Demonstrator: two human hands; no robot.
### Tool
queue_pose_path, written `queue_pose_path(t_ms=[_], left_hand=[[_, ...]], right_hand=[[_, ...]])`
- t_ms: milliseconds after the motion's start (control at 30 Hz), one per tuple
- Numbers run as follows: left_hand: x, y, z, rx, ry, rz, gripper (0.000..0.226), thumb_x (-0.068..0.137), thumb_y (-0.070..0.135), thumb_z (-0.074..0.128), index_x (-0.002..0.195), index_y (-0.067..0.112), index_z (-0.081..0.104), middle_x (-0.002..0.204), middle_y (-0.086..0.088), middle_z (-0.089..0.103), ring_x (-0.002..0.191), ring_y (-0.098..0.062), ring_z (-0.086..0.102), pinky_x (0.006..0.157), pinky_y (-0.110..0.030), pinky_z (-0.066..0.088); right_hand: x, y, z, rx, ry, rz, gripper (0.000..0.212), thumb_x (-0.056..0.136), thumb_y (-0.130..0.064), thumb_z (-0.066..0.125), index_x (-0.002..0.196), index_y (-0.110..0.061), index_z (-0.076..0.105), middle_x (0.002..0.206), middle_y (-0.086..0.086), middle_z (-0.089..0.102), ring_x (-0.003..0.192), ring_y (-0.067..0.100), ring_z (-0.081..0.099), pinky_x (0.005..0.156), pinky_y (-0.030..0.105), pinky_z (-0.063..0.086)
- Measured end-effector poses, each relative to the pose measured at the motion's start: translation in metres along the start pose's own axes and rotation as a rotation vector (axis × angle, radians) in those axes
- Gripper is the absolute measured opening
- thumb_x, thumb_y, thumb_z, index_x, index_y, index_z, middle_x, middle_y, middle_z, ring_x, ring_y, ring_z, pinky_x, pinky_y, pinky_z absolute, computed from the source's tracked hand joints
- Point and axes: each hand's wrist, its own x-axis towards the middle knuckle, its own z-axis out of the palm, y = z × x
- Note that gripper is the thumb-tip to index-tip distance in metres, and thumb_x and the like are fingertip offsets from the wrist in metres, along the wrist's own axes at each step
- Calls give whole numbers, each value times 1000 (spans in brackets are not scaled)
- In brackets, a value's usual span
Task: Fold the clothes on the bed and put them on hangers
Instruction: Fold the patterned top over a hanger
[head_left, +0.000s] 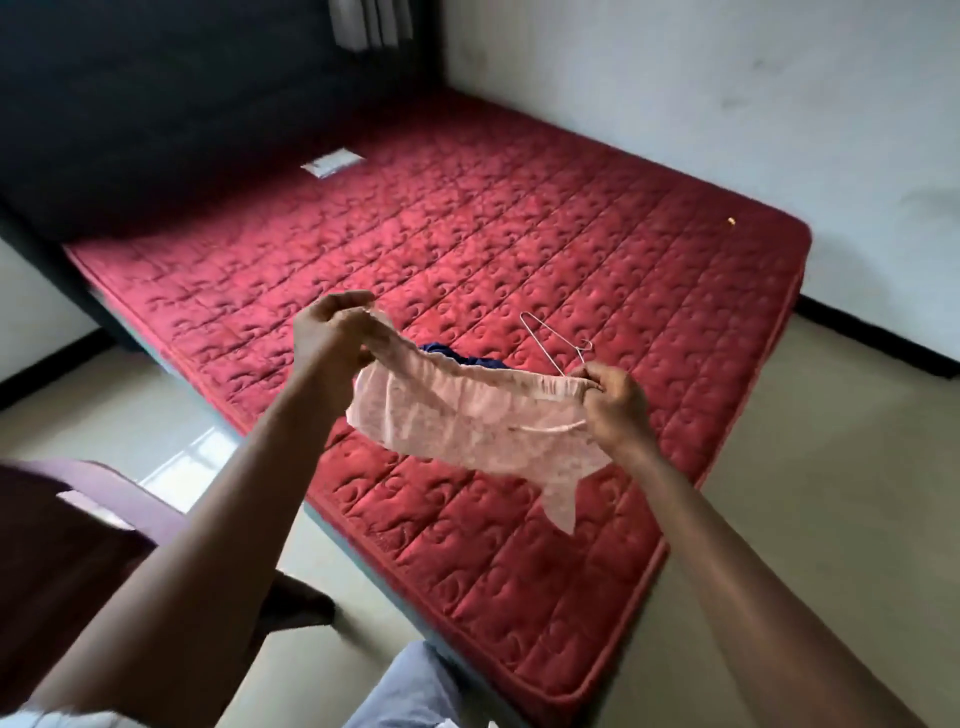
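Note:
A pale pink garment (467, 421) with an elastic waistband hangs stretched between my two hands above the red quilted mattress (467, 234). My left hand (332, 332) grips one end of the waistband. My right hand (615, 400) pinches the other end together with a thin wire hanger (553, 343), which sticks up and away from the hand. A dark blue piece of clothing (467, 358) lies on the mattress behind the pink garment, mostly hidden by it.
A white label (332, 162) sits near the dark headboard (156, 104). A dark maroon piece of furniture (78, 545) stands at lower left on the pale tiled floor (831, 493). White walls close the far right.

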Motion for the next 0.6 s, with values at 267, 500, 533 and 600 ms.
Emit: queue_pose_path(t_ms=[267, 500, 533, 600], left_hand=[[-27, 62, -58, 1295, 78, 1055, 34, 83, 5, 74, 109, 23, 60, 127, -8, 55, 99, -36, 62, 60, -47, 53], [-57, 113, -47, 1591, -507, 1610, 52, 97, 5, 49, 139, 32, 64, 157, -13, 47, 120, -36, 64, 62, -44, 60], [-64, 118, -43, 1625, -537, 1586, 69, 90, -2, 52, 146, 38, 59, 162, -11, 41, 123, -34, 63, 59, -41, 60], [-80, 128, -36, 1650, -551, 1530, 80, 87, -2, 53, 151, 47, 50, 166, -7, 35, 122, -28, 66, 54, -36, 58]], right_hand=[[-55, -82, -87, -339, -101, -770, 46, 78, -16, 38, 113, -37, 58, 124, -11, 57, 103, 18, 67, 82, 36, 56], [-44, -84, -142, -746, -67, -617, 39, 94, -14, 50, 123, -34, 68, 113, -5, 65, 109, 24, 65, 85, 38, 54], [-43, -82, -149, -714, -59, -585, 38, 95, -17, 49, 122, -33, 70, 111, -3, 63, 108, 25, 66, 85, 39, 54], [-46, -82, -160, -634, -51, -560, 40, 93, -27, 44, 119, -33, 74, 110, -1, 64, 106, 27, 67, 88, 40, 54]])
